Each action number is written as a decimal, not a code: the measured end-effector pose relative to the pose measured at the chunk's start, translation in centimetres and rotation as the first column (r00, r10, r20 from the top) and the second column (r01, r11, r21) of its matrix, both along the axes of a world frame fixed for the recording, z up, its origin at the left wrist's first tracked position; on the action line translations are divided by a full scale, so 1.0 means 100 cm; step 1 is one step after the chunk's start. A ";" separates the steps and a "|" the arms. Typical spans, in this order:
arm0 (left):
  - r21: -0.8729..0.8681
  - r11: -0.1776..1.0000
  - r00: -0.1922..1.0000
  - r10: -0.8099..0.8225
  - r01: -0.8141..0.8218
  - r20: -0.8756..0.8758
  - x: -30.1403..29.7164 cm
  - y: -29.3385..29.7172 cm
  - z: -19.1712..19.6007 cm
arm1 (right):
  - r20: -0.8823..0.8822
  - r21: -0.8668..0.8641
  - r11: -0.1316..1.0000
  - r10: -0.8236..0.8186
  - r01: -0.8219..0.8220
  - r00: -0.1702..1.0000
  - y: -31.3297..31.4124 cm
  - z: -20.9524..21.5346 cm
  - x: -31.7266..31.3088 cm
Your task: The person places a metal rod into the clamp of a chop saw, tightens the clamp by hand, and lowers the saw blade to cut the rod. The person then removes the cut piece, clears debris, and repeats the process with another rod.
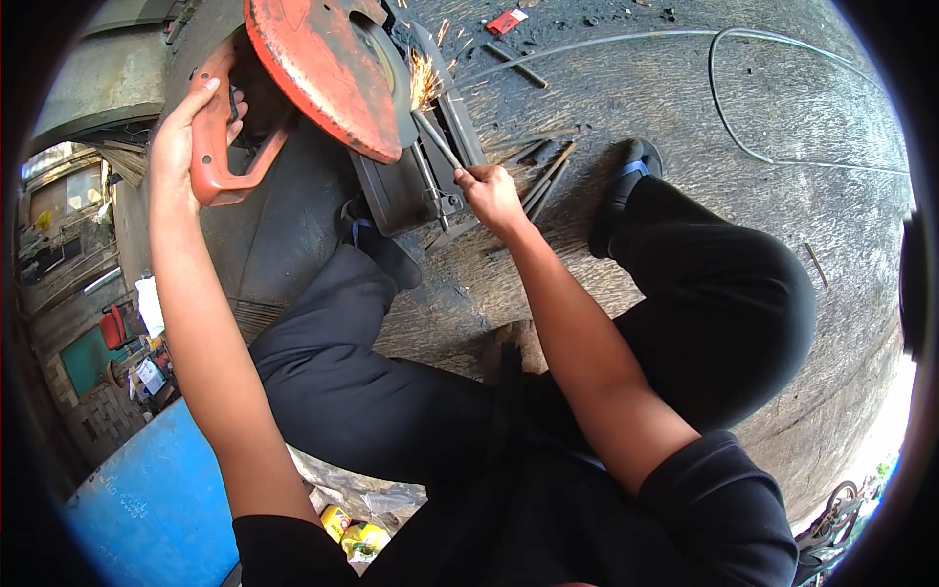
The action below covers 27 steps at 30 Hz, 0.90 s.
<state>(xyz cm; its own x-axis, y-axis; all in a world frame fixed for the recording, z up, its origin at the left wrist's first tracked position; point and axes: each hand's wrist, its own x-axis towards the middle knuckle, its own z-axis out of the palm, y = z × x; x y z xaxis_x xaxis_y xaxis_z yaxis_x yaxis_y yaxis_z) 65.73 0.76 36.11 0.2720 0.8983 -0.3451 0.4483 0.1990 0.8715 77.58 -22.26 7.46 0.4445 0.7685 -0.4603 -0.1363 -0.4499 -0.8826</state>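
Overhead, left hand (181, 137) gripping orange saw handle (220, 147), right hand (489, 194) pinching thin grey rod (437, 140), sparks flying

A dark, scuffed concrete floor (685, 108) fills the upper and right of the frame, lit by daylight. A thin grey cable (729, 117) loops across it at upper right. At lower left stands a blue metal drum (147, 499); beyond it, cluttered brick walls (73, 293).

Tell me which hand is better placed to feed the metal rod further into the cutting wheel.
Right, most likely. The right hand already grips the metal rod just behind the sparks at the cutting wheel. The left hand is occupied on the orange saw handle, away from the rod.
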 end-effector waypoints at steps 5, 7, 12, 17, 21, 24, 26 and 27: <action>-0.009 1.000 1.000 0.007 -0.007 -0.003 0.001 -0.001 -0.001 | -0.243 0.009 1.000 0.010 -0.008 0.970 0.001 -0.005 0.001; 0.004 1.000 0.999 0.003 -0.003 -0.036 0.000 -0.001 0.000 | -0.305 0.023 1.000 -0.005 0.012 0.952 0.001 -0.002 0.000; 0.033 0.999 0.996 0.014 -0.011 -0.084 0.002 -0.002 0.001 | -0.388 0.039 0.999 0.000 0.017 0.922 0.001 0.007 0.005; 0.021 1.000 0.997 0.013 -0.011 -0.070 0.003 -0.003 0.001 | -0.624 0.040 0.999 0.014 0.014 0.781 0.003 0.010 0.015; 0.001 1.000 0.994 -0.017 0.017 -0.106 0.002 -0.001 0.000 | -0.700 0.061 0.997 0.003 0.055 0.715 0.003 0.010 0.019; 0.022 0.999 0.986 -0.043 0.047 -0.159 -0.005 0.007 0.001 | -0.764 0.069 0.997 0.024 0.044 0.645 0.003 0.012 0.023; 0.025 0.998 0.983 -0.045 0.051 -0.179 0.001 0.003 0.001 | -0.797 0.070 0.996 0.021 0.057 0.603 0.002 0.011 0.027; 0.023 0.999 0.990 -0.022 0.026 -0.140 0.003 -0.001 0.002 | -0.797 0.068 0.996 0.019 0.059 0.604 0.001 0.011 0.027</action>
<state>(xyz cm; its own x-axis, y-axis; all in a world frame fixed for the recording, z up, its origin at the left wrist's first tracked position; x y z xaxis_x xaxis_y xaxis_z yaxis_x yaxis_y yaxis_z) 66.01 0.66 36.31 0.2444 0.9007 -0.3593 0.5703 0.1662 0.8045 80.27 -22.13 8.53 -0.0526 0.8141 -0.5784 -0.8104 -0.3732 -0.4517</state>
